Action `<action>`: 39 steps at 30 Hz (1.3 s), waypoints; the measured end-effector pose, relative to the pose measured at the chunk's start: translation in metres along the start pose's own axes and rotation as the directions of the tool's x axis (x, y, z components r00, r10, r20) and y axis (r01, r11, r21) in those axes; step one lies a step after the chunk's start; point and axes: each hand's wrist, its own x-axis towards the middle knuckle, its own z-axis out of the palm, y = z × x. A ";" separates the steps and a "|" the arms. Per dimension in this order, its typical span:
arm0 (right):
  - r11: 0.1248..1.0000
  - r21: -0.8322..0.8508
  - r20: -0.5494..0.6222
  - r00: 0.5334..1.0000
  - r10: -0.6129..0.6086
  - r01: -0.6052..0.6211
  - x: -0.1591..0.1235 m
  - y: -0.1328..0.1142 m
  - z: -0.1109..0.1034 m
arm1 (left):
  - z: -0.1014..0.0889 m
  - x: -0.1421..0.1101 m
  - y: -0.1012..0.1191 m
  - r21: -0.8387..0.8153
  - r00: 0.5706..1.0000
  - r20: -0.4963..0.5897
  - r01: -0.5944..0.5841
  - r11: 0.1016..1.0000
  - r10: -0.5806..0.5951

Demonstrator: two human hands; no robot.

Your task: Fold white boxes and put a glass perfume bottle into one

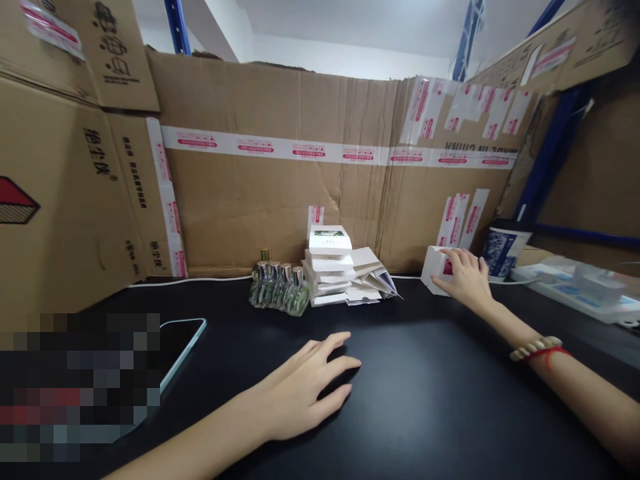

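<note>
My left hand [305, 387] lies flat on the black table [425, 400] with its fingers spread, holding nothing. My right hand [465, 277] reaches to the back right and grips a small white box [434, 267] with a red mark, fingers curled over its top. Several small glass bottles [280, 290] with silver caps stand in a row at the back centre. Beside them is a stack of small white boxes [327, 267], with flattened white cartons [373, 280] leaning against its right side.
Taped cardboard walls [280, 173] close off the back and left. A phone with a light blue edge [183, 347] lies at the left. A paper cup [505, 250] and a white power strip [575, 293] sit at the right, near blue shelf posts.
</note>
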 end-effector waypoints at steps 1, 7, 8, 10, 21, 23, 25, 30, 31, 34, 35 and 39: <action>1.000 -0.001 -0.009 1.000 -0.007 0.007 -0.001 -0.001 -0.001 | 0.000 0.000 0.000 -0.004 1.000 -0.003 0.002 1.000 -0.002; 0.990 0.080 -0.108 0.988 -0.109 0.118 0.001 -0.036 -0.018 | -0.001 0.000 0.002 -0.027 0.999 -0.034 -0.011 1.000 0.010; 0.977 0.151 -0.146 0.981 -0.128 0.150 0.002 -0.047 -0.022 | -0.001 0.000 0.003 -0.027 1.000 -0.022 -0.002 1.000 0.002; 0.931 0.286 -0.162 0.969 -0.186 0.227 0.001 -0.071 -0.029 | -0.002 0.001 0.004 -0.025 1.000 -0.005 0.013 1.000 -0.013; 0.851 0.501 0.012 0.981 -0.192 0.160 -0.027 -0.105 -0.017 | -0.002 -0.003 0.003 0.016 0.997 -0.050 -0.052 0.999 0.053; 0.844 0.517 0.018 0.984 -0.179 0.144 -0.029 -0.100 -0.012 | -0.002 -0.003 0.003 0.021 0.997 -0.052 -0.053 0.998 0.054; 0.841 0.511 0.016 0.977 -0.213 0.175 -0.029 -0.099 -0.012 | -0.002 -0.003 0.004 0.024 0.997 -0.055 -0.050 0.998 0.051; 0.870 0.353 -0.006 0.931 -0.366 0.344 -0.025 -0.107 -0.027 | -0.003 -0.003 0.004 0.006 0.998 -0.050 -0.047 0.999 0.048; 0.863 0.310 -0.038 0.912 -0.408 0.399 -0.024 -0.110 -0.030 | -0.003 -0.003 0.005 -0.005 0.998 -0.047 -0.045 0.999 0.045; 0.804 0.216 -0.145 0.833 -0.534 0.554 -0.019 -0.120 -0.037 | -0.002 -0.002 0.005 -0.040 0.999 -0.045 -0.019 0.999 0.017; 0.788 0.190 -0.153 0.810 -0.566 0.586 -0.018 -0.123 -0.038 | -0.002 -0.001 0.005 -0.049 0.999 -0.048 -0.008 0.999 0.006; 0.755 0.091 -0.126 0.759 -0.639 0.650 -0.018 -0.126 -0.034 | 0.000 -0.001 0.005 -0.070 0.999 -0.040 0.015 0.997 -0.018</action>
